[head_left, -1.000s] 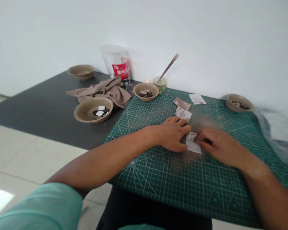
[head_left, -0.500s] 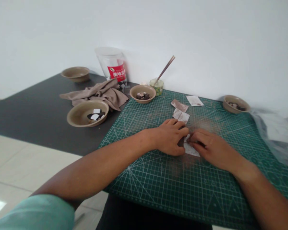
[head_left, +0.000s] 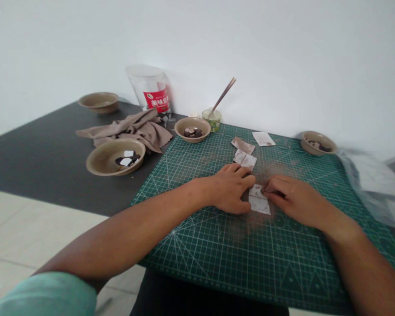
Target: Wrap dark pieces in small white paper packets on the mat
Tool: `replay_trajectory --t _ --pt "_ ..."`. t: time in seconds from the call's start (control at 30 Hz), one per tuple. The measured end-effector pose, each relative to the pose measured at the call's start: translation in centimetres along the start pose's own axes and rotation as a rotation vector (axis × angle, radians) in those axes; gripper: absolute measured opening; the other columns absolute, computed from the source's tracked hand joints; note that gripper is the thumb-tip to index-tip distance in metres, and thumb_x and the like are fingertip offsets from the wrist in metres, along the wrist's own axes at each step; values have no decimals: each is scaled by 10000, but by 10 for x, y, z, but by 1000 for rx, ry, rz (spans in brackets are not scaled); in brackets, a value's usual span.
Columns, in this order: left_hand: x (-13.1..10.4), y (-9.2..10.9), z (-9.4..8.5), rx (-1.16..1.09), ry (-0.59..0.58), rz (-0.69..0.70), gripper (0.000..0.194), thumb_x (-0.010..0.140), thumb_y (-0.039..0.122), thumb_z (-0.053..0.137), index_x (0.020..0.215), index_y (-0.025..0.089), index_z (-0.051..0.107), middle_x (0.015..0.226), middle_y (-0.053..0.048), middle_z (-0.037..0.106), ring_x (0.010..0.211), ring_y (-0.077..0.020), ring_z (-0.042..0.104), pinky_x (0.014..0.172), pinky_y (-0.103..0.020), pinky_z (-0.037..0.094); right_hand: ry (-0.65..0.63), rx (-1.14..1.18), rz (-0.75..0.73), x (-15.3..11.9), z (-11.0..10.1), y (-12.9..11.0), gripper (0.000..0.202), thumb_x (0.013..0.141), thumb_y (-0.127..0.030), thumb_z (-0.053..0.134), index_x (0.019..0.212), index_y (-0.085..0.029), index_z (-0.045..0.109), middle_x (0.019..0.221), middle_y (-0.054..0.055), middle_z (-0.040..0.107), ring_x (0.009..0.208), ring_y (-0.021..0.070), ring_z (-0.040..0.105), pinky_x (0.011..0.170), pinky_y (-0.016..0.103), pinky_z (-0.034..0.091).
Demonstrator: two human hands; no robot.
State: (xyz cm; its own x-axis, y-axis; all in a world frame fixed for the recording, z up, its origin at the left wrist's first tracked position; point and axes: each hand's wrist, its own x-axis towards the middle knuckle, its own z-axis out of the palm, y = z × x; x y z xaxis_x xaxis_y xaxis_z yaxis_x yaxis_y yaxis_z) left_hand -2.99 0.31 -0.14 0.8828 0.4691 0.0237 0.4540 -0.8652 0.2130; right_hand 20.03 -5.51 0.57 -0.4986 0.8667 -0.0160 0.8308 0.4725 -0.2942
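A creased white paper piece (head_left: 259, 205) with brown specks lies on the green cutting mat (head_left: 197, 245) between my hands. My left hand (head_left: 232, 188) rests on the mat, fingers apart, with thumb and forefinger at the paper's left edge. At its upper right edge, my right hand (head_left: 288, 197) is closed in a pinch; what sits between the fingertips is too small and hidden to name. Beyond my left hand lie a smudged paper piece (head_left: 245, 159) and a browner one (head_left: 242, 145). Brown powder stains the mat around the hands.
Another white paper (head_left: 263, 138) lies farther back. Bowls with dark pieces stand at left (head_left: 95, 162), back (head_left: 192, 137) and right (head_left: 316, 150). Chopsticks (head_left: 224, 93) lean in a green-patterned cup (head_left: 212, 123). A brown cloth (head_left: 131, 129), a clear tub (head_left: 148, 85) and a plastic bag (head_left: 365, 184) lie around.
My right hand has drawn slightly away from my left, uncovering more of the white paper. My left hand stays in place; the whole view has shifted a little.
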Motion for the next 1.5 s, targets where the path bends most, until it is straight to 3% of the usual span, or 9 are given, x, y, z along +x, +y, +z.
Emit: replay_trajectory --t 0.17,0.33,0.5,0.67,0.83,0.97,1.13,1.3,1.5 --pt "-1 1 -1 -2 3 -4 428 856 481 549 1173 196 517 1397 -126 481 1306 -341 438 1109 -501 359 -69 53 -145 -2 2 -5 181 1006 -208 465 963 -224 640 1003 54 680 880 195 639 791 348 498" --pt "0 -1 1 -10 8 -3 447 847 496 567 1183 207 513 1419 -123 466 1327 -349 417 1109 -509 353 19 14 -16 -2 3 -1 175 999 -238 482 964 -224 652 987 57 691 864 207 647 778 370 512" --pt "0 -1 2 -20 5 -1 443 863 508 545 1187 209 515 1415 -118 470 1321 -343 419 1111 -502 345 -49 103 -117 -2 6 -5 183 991 -229 489 960 -233 669 989 52 699 863 200 654 783 361 519" --pt "0 -1 0 -32 -14 -3 460 856 490 550 1211 202 508 1424 -124 461 1325 -349 411 1114 -512 338 66 30 -1 0 10 -6 164 997 -271 487 980 -235 646 1051 55 689 929 228 651 815 391 509" --pt "0 -1 0 -28 -8 -1 456 867 498 539 1207 196 510 1427 -135 459 1331 -353 402 1112 -520 335 -13 74 -56 -1 12 -8 154 995 -252 481 967 -238 632 1036 46 676 913 214 646 792 373 502" --pt "0 -1 0 -29 -12 -4 446 858 493 548 1195 203 511 1433 -129 458 1330 -356 406 1107 -527 343 56 1 12 -3 10 -5 144 996 -271 489 928 -236 611 982 46 667 851 214 635 747 372 489" --pt "0 -1 0 -38 5 -5 440 850 502 558 1176 209 517 1421 -123 468 1332 -354 411 1116 -514 342 -2 36 -56 -3 11 -7 133 996 -250 480 932 -239 596 986 46 659 865 205 632 751 348 482" --pt "1 -1 1 -36 -9 5 464 840 495 566 1189 194 515 1418 -138 468 1310 -361 419 1104 -517 344 71 -5 33 -1 10 -10 115 977 -276 507 904 -230 583 962 52 652 853 225 622 751 366 467" --pt "2 -2 2 -32 7 7 470 843 493 552 1196 185 510 1423 -146 457 1301 -368 416 1102 -524 338 28 55 -6 1 9 -14 105 974 -253 501 909 -229 580 980 48 648 873 218 619 760 362 461"
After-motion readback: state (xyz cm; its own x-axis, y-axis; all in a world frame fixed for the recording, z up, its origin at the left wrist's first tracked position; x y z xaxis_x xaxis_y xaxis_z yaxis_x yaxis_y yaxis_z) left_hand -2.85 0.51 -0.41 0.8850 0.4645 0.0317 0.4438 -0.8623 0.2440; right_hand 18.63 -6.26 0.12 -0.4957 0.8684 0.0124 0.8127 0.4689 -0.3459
